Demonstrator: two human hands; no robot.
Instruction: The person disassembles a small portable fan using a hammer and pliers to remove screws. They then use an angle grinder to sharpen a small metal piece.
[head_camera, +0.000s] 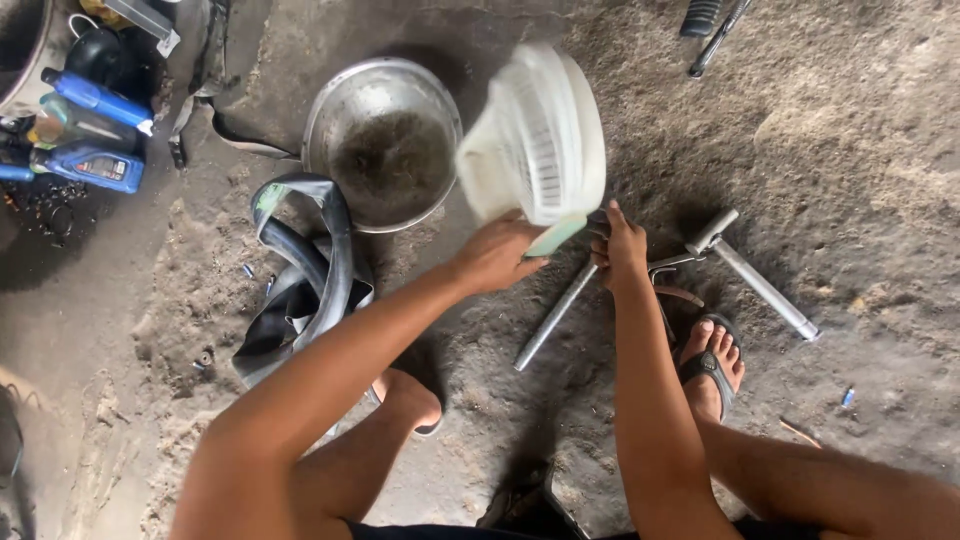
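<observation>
Head view looks down on a dirt floor where the left hand (497, 255) is closed around the pale green handle of a white plastic basket (537, 135), holding it tilted and raised beside a metal bowl (383, 140). The right hand (622, 248) curls its fingers down onto a tool lying on the ground, near a metal cross wrench (762, 290); how firmly it grips cannot be told. A black inner tube (305, 280) lies left of the arms, and blue bottles (92, 135) stand at the far left.

White slatted plastic basket (535, 135), grey metal bowl (383, 140), blue bottles (92, 130), black rubber tube (305, 270).
</observation>
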